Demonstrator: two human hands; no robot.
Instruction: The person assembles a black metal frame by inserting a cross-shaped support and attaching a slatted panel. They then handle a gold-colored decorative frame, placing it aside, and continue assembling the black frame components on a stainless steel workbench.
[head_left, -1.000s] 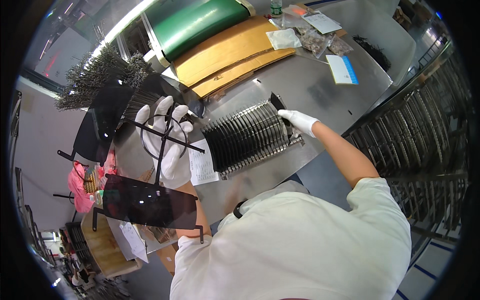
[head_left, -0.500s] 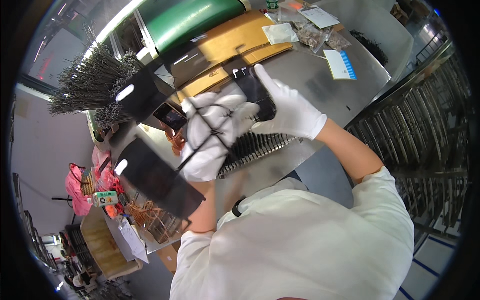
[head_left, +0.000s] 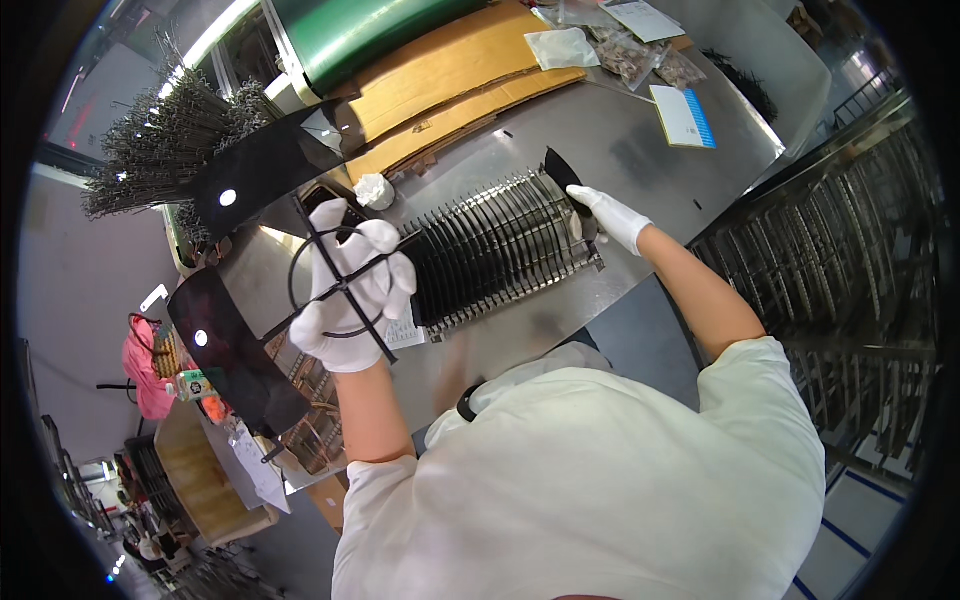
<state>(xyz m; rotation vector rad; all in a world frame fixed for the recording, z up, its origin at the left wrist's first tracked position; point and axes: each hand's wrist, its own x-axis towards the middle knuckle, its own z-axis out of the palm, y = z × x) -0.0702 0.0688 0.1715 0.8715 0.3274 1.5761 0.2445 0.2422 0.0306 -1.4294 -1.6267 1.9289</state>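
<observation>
My left hand [head_left: 368,272], in a white glove, is closed round a black wire frame [head_left: 342,284] made of crossed bars and a ring. Two dark curved panels, a lower panel [head_left: 235,350] and an upper panel [head_left: 270,165], lie beyond the frame on the left and seem joined to it. A metal rack [head_left: 500,245] with many thin slots lies on the table, its left part filled with dark plates. At its right end my gloved right hand [head_left: 615,218] grips a black plate [head_left: 563,178] standing on edge; some fingers are hidden behind it.
A steel table [head_left: 640,150] carries flat cardboard [head_left: 450,75], plastic bags of small parts [head_left: 625,55] and a blue-white notepad [head_left: 683,117]. Bundled dark wires [head_left: 165,140] stand at the far left. Crumpled white material [head_left: 374,191] sits behind the rack. Metal shelving [head_left: 820,270] is at the right.
My right hand has moved right and down, bringing the black plate to the rack's right end. My left hand has shifted left with the wire frame and panels, exposing the rack.
</observation>
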